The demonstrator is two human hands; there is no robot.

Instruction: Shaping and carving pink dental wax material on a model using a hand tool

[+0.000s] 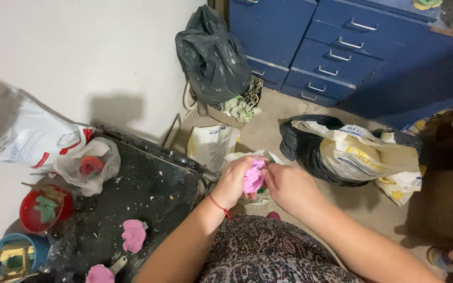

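Patterned fabric (268, 251) over the lap fills the bottom of the view; both forearms rise from it. Left hand (233, 182), red cord at the wrist, and right hand (288, 187) are both closed around one pink lump (254, 175), which is held above the floor, just right of the black tray (148, 194). The lump looks soft and matte, like modelling dough, with pinched, uneven edges. Judgement: shaping goes best with even finger pressure and the lump held close over the lap, so crumbs do not scatter.

On the tray lie two more pink pieces (133, 235), smooth and rounded, amid pale crumbs. Left of the tray stand a red tub (43, 209) with a green leaf shape and a blue tub (14, 257). Beyond the tray are a glossy black bag (213, 55) and blue metal drawers (336, 52).
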